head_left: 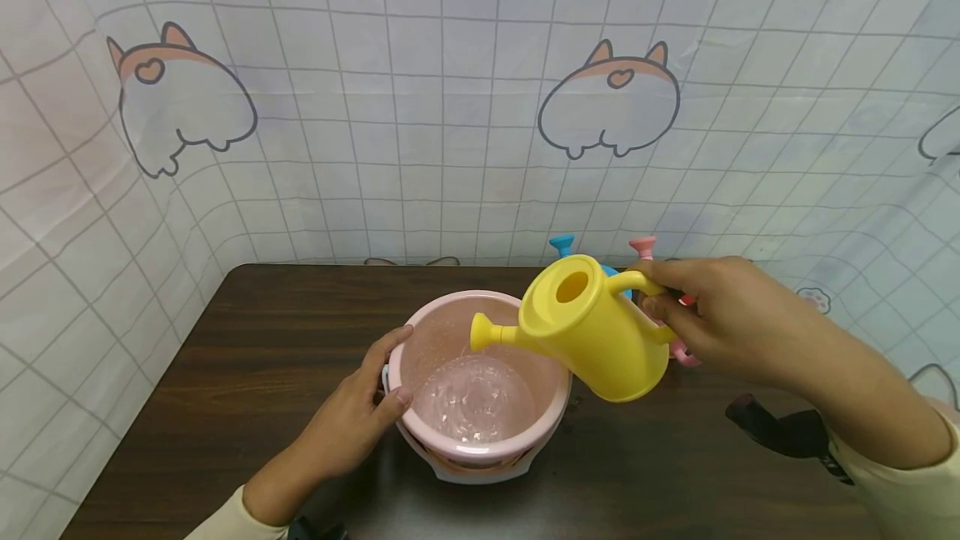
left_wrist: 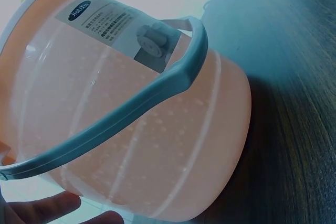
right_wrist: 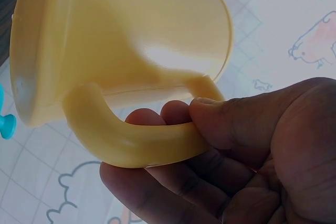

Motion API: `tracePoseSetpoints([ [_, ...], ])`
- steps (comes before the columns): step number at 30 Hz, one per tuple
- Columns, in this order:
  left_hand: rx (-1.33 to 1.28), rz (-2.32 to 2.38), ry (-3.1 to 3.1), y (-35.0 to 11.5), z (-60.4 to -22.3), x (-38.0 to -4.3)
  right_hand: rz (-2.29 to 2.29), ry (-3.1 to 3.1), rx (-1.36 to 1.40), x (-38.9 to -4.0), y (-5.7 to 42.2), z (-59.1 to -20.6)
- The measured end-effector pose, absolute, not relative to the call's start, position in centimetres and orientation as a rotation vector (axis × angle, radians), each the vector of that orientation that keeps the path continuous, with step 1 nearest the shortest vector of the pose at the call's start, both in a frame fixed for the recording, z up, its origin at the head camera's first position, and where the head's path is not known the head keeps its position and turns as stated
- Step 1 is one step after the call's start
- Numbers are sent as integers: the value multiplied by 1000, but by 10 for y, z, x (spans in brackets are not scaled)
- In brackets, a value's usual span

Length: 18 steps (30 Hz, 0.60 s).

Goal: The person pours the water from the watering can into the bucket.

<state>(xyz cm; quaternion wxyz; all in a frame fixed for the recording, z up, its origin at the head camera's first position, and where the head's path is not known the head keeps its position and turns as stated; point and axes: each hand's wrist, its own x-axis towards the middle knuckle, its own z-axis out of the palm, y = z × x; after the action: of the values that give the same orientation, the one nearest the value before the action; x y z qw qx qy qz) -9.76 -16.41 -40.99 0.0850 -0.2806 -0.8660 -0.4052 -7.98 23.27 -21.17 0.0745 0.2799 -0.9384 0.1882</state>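
Note:
My right hand (head_left: 723, 315) grips the handle of a yellow watering can (head_left: 600, 340), thumb and fingers curled round it in the right wrist view. The can is tilted left, its spout (head_left: 491, 333) over the opening of a pink bucket (head_left: 480, 447). Inside the bucket lies clear water (head_left: 476, 398), its surface rippled and bubbly. At the bucket's left side my left hand (head_left: 348, 419) holds the rim, with the thumb over it. A grey-blue carrying handle (left_wrist: 152, 95) hangs down the bucket's outside in the left wrist view, near some of the left fingertips (left_wrist: 65, 201).
Partly hidden behind the yellow can and right hand are a blue watering can (head_left: 562, 245) and a pink one (head_left: 642, 247). All stand on a dark wooden table (head_left: 247, 357). A white gridded cloth (head_left: 465, 148) with cartoon animals hangs behind and at the sides.

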Motion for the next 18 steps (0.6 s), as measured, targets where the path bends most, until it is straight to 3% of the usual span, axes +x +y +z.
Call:
tracePoseSetpoints([
  [18, -816, -1227, -2586, -165, -412, -98, 544, -2847, 805, -80, 230, -209],
])
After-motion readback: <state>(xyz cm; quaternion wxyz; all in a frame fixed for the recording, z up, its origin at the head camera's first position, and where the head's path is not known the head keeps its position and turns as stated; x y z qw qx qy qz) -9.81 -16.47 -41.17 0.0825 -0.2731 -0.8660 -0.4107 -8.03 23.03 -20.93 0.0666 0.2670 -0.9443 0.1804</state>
